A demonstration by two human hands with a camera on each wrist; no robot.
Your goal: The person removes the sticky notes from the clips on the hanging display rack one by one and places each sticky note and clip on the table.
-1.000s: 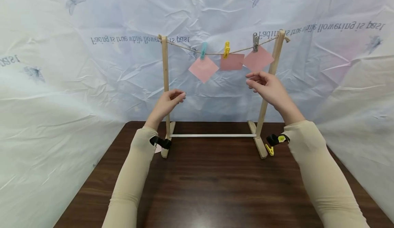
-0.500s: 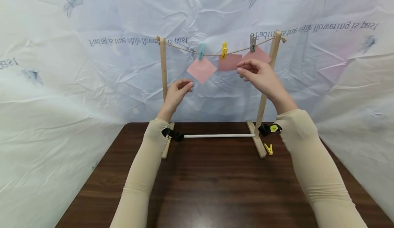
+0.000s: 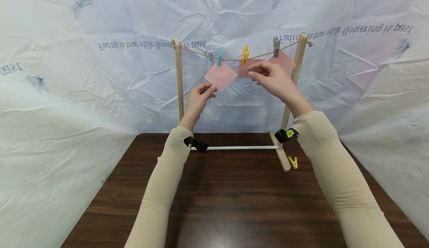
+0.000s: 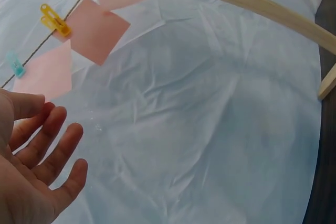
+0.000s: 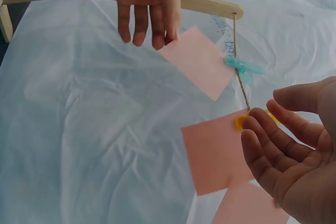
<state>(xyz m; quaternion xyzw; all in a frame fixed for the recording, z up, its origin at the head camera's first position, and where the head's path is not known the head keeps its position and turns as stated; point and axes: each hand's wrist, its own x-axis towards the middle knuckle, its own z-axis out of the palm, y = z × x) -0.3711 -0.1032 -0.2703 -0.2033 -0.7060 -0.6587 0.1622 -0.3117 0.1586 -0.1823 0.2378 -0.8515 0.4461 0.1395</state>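
Three pink paper squares hang from a twine line between two wooden posts. The left pink paper (image 3: 221,76) hangs by a light-blue clothespin (image 3: 220,56), and my left hand (image 3: 198,99) pinches its lower left corner between thumb and index finger (image 4: 44,106). A yellow clothespin (image 3: 245,55) holds the middle pink paper (image 5: 212,153). In front of that paper is my right hand (image 3: 273,81), fingers relaxed, thumb and index apart, nothing between them. The right pink paper (image 3: 284,60), under a grey clothespin (image 3: 276,47), is partly behind this hand.
The frame's wooden posts (image 3: 179,80) stand on feet joined by a white rod (image 3: 242,148). A loose yellow clothespin (image 3: 293,162) lies by the right foot on the dark wooden table (image 3: 234,203). A printed cloth (image 3: 134,80) hangs behind.
My left hand has risen and moved right to the left paper's corner and pinched it. My right hand has moved left and up from below the right paper to the middle one.
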